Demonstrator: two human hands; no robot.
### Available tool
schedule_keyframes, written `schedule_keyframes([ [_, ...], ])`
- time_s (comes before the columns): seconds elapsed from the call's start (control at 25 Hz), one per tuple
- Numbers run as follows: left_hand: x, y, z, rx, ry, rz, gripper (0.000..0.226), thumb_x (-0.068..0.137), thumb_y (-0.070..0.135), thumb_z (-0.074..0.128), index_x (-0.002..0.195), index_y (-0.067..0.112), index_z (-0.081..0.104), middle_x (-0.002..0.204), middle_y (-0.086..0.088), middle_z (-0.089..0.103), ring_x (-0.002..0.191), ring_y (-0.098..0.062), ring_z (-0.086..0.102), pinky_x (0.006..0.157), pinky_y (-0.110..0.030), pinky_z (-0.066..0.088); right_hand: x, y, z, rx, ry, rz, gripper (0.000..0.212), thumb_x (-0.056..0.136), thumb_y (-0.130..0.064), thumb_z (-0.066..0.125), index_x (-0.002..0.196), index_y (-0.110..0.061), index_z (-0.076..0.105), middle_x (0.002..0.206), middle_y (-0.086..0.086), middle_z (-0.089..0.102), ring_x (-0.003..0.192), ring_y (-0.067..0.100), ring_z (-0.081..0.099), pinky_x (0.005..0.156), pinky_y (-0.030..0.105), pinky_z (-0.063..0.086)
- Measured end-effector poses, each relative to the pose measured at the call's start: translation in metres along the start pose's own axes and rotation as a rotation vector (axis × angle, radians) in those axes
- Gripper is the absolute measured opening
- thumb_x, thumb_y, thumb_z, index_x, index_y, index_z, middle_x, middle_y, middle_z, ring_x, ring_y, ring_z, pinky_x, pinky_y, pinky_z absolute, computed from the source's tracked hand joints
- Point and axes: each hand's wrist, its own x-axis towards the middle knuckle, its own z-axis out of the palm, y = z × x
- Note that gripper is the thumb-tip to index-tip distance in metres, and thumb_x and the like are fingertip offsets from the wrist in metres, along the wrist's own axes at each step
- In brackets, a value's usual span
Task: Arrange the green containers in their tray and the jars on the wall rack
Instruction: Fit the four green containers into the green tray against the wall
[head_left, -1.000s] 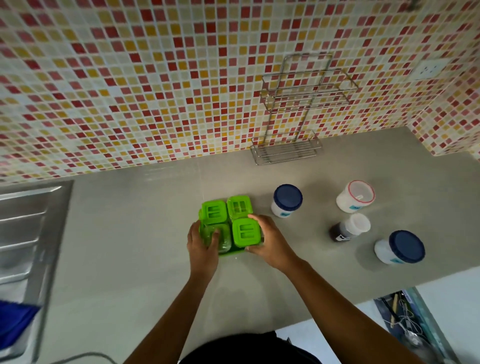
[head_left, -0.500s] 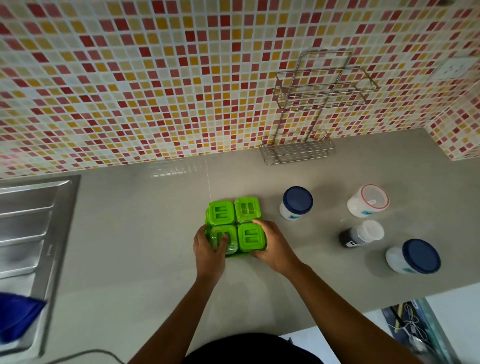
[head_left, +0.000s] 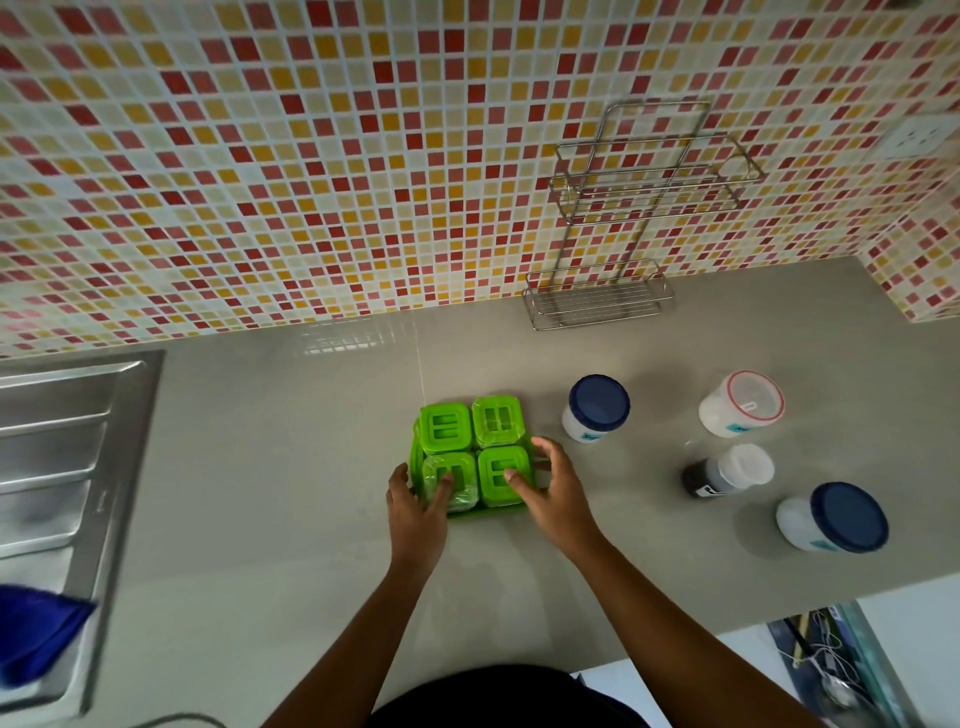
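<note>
green containers (head_left: 471, 457) in tray (head_left: 485, 512); left hand (head_left: 415, 512), right hand (head_left: 553, 493) fingers resting on near pair.

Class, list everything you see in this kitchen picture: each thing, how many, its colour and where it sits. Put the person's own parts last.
Green containers: four, green lids, in the tray.
Tray: one, green, mid counter.
Blue-lidded jars: two, white, right of the tray and far right.
Red-rimmed jar: one, white, right rear.
Dark jar: one, white cap, lying on its side.
Rack: one, steel, two bare shelves, on the tiled wall.
Counter: one, grey.
Sink: one, steel, left.
Cloth: one, blue, lower left.
Socket: one, white, wall.
Left hand, right hand: on the near containers.
</note>
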Motion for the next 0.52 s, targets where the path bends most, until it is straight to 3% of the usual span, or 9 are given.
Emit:
schedule_keyframes([
  [0.08, -0.001, -0.003, 0.0, -0.041, -0.002, -0.026, 0.063, 0.085, 0.029, 0.073, 0.136, 0.014, 0.04, 0.128, -0.013, 0.059, 0.112, -0.028, 0.063, 0.095, -0.05, 0.053, 0.002, 0.001, 0.002, 0.022, 0.058, 0.099, 0.066, 0.083, -0.033, 0.075, 0.138, -0.013, 0.044, 0.134, 0.006, 0.053, 0.12, 0.021, 0.052, 0.102, 0.039, 0.045],
  [0.2, 0.0, -0.005, 0.001, -0.06, -0.002, -0.05, 0.068, 0.083, 0.025, 0.075, 0.138, 0.012, 0.037, 0.127, -0.01, 0.059, 0.109, -0.028, 0.064, 0.093, -0.049, 0.054, 0.006, 0.003, 0.007, 0.115, 0.006, 0.311, 0.073, 0.083, -0.038, 0.074, 0.142, -0.016, 0.037, 0.126, 0.008, 0.057, 0.107, 0.02, 0.058, 0.093, 0.035, 0.048],
  [0.28, 0.002, -0.005, 0.002, -0.044, 0.001, -0.064, 0.073, 0.082, 0.024, 0.076, 0.141, 0.013, 0.034, 0.127, -0.009, 0.059, 0.107, -0.029, 0.064, 0.092, -0.049, 0.054, 0.01, 0.002, 0.01, 0.175, -0.02, 0.393, 0.072, 0.081, -0.039, 0.075, 0.139, -0.018, 0.037, 0.118, 0.009, 0.064, 0.101, 0.023, 0.064, 0.093, 0.041, 0.052],
  [0.52, 0.019, 0.005, 0.005, -0.065, 0.011, -0.108, 0.078, 0.08, 0.027, 0.078, 0.143, 0.019, 0.031, 0.127, -0.009, 0.058, 0.105, -0.029, 0.065, 0.09, -0.055, 0.055, 0.033, -0.01, 0.014, 0.236, 0.005, 0.396, 0.062, 0.078, -0.035, 0.08, 0.126, -0.016, 0.046, 0.114, 0.013, 0.068, 0.102, 0.027, 0.067, 0.093, 0.051, 0.053],
])
